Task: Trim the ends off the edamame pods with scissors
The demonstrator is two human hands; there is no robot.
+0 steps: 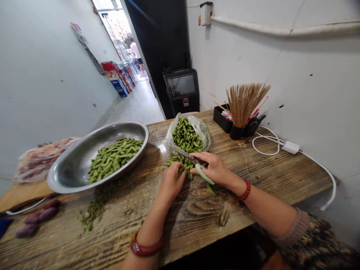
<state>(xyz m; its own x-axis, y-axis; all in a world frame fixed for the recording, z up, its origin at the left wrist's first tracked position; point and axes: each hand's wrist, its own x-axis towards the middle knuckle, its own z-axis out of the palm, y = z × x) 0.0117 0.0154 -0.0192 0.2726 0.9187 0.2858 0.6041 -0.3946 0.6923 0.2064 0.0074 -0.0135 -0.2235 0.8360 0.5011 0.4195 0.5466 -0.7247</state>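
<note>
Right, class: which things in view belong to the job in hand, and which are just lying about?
Seemingly in the job:
- scissors
- green pods
- plastic bag
- metal bowl
- loose trimmings

Seemingly just lying about:
- thin sticks
- black holder
- white adapter
- purple items

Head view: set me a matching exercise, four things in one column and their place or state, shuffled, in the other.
Column one
1. Green-handled scissors
2. Metal basin
3. Wooden skewers
4. Red bead bracelet

Column two
A. Standing in a black cup
B. Around the right wrist
C. Held in the right hand
D. Holding a heap of edamame pods

Right pairs: 1-C, 2-D, 3-A, 4-B
</note>
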